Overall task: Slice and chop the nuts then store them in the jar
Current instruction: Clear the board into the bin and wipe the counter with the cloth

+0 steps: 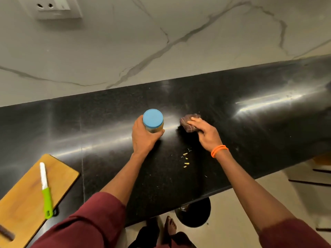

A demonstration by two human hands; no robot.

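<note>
1. Head view, the setting: we stand at a black polished table (241, 126) backed by a marble-veined wall with a socket plate (53, 8) at top left.
2. Our left hand (143, 136) wraps its grip round the jar (153, 122), which stands upright on the table with its blue lid (153, 118) on; pale contents show through the glass below the lid.
3. Our right hand (206, 133) presses flat fingers on a dark cloth (189, 123) just beside the jar.
4. A few nut bits (186, 159) lie loose near the right wrist.
5. The cutting board (26, 194) at the left carries only the knife (45, 188), untouched.
6. We judge cutting and storing done; only wiping up the stray bits seems left.
</note>
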